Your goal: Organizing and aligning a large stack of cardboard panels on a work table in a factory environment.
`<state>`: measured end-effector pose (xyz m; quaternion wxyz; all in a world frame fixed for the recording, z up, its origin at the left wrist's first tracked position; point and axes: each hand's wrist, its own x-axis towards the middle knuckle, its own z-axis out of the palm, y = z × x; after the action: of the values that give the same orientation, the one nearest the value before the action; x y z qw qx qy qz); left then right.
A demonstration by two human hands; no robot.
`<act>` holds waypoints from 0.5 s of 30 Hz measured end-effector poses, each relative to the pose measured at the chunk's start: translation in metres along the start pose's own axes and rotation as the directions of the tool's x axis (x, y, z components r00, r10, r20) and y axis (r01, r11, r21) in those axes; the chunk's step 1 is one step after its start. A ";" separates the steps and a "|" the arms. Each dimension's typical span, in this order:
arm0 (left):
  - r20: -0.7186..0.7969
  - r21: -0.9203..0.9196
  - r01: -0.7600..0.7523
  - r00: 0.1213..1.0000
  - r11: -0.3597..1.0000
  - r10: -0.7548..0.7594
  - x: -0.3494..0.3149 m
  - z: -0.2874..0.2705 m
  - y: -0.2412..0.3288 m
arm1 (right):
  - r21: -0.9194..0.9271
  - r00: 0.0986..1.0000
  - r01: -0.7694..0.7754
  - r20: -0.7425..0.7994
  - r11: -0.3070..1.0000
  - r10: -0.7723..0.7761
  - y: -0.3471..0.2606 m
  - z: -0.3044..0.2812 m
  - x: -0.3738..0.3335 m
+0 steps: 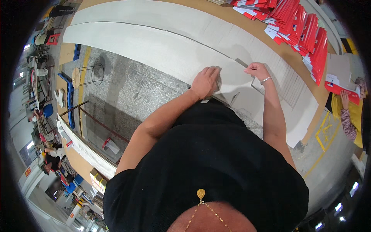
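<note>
Two rows of pale sheets span a counter as a person's left hand lies palm-down over the near row and the right hand pinches narrow beside them; whether either grips one cannot be told. Red packets lie fanned beyond.

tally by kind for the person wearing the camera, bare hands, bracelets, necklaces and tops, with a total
Bare left hand and bare right hand: 2
Silver-coloured metal bracelet: 1
Gold-coloured teardrop-pendant necklace: 1
Black short-sleeved fabric top: 1
Total: 5
</note>
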<state>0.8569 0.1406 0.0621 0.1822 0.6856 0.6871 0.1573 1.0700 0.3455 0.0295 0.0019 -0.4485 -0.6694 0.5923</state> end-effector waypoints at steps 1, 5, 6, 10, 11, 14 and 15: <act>0.002 0.000 -0.006 1.000 1.000 0.006 0.004 0.002 0.003 | 0.070 1.000 0.018 0.017 0.997 -0.019 -0.002 -0.001 -0.004; 0.240 -0.696 0.409 0.907 0.590 -0.346 0.019 0.029 -0.018 | 0.056 0.999 0.051 0.014 0.997 -0.052 -0.014 0.001 -0.006; 0.461 -0.775 0.549 0.830 0.314 -0.313 0.023 0.038 -0.026 | 0.051 1.000 0.029 -0.012 0.998 -0.028 -0.012 0.003 -0.004; 0.507 -0.776 0.588 0.796 0.227 -0.329 0.032 0.039 -0.027 | -0.058 0.991 0.043 -0.125 0.997 -0.050 0.007 0.012 0.002; 0.508 -0.775 0.589 0.796 0.228 -0.329 0.033 0.041 -0.028 | -0.057 0.991 0.043 -0.125 0.997 -0.050 0.007 0.015 0.001; 0.524 -0.734 0.624 0.772 0.270 -0.360 0.034 0.044 -0.030 | -0.072 0.984 0.040 -0.173 0.997 -0.052 0.004 0.021 0.001; 0.509 -0.725 0.627 0.767 0.285 -0.391 0.033 0.045 -0.030 | -0.105 0.985 0.026 -0.170 0.994 -0.044 0.002 0.022 0.002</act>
<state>0.8513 0.1720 0.0069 0.6212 0.2497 0.6640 0.3328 1.0578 0.3291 0.0202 0.0470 -0.4854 -0.7042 0.5160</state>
